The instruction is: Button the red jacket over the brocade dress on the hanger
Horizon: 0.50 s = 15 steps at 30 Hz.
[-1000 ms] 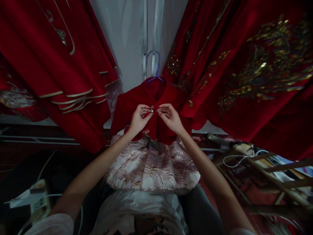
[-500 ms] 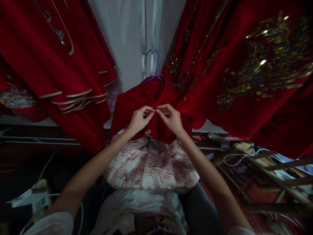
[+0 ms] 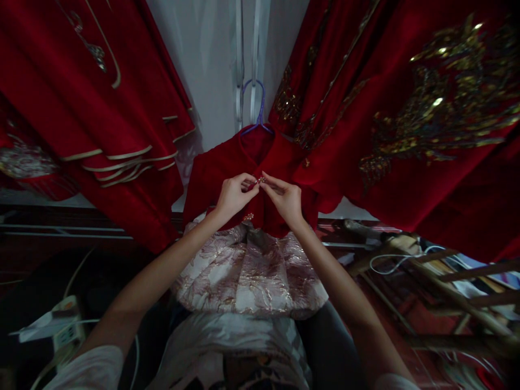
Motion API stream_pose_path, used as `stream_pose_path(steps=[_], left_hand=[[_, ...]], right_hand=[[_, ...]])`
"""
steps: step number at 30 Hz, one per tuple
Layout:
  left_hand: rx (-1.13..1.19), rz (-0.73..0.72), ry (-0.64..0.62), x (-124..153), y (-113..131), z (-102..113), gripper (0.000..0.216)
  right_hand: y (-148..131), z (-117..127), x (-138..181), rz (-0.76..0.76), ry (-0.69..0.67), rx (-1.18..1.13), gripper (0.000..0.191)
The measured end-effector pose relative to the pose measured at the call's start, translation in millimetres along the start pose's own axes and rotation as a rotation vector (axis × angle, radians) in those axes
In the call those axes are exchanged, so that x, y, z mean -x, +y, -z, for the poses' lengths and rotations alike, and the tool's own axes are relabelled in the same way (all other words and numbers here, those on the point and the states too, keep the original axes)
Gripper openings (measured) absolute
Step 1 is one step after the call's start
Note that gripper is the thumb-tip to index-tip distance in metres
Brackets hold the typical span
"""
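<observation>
A small red jacket (image 3: 211,176) hangs on a purple hanger (image 3: 255,111) in front of me, over a pale brocade skirt (image 3: 247,273). My left hand (image 3: 233,195) pinches the left front edge of the jacket at chest height. My right hand (image 3: 284,197) pinches the right front edge. The fingertips of both hands meet at a small shiny clasp (image 3: 260,180) between the two edges. A second clasp (image 3: 248,217) shows lower down, below my left hand.
Large red garments with pale trim (image 3: 101,124) hang at the left, and red ones with gold embroidery (image 3: 426,119) at the right. A power strip with cables (image 3: 65,333) lies at lower left. Wooden slats and a white cable (image 3: 439,271) sit at the right.
My two hands have drawn together, bringing the two front edges of the jacket and the clasp halves closer until the fingertips touch. The view has shifted very slightly.
</observation>
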<state>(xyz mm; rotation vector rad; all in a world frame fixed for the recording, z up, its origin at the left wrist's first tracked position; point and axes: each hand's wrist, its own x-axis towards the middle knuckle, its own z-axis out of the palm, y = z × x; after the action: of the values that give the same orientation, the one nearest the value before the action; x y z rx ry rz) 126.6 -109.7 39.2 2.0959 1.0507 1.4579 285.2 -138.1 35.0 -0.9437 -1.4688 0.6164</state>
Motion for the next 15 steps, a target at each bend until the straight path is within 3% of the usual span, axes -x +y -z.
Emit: stream_pose_path(steps=[15], left_hand=[[-0.171,-0.099,-0.135,-8.1,12.5,8.5,0.008]], right_hand=[[4.6,10.4,-11.9,-0.039,-0.066,-0.063,0.036]])
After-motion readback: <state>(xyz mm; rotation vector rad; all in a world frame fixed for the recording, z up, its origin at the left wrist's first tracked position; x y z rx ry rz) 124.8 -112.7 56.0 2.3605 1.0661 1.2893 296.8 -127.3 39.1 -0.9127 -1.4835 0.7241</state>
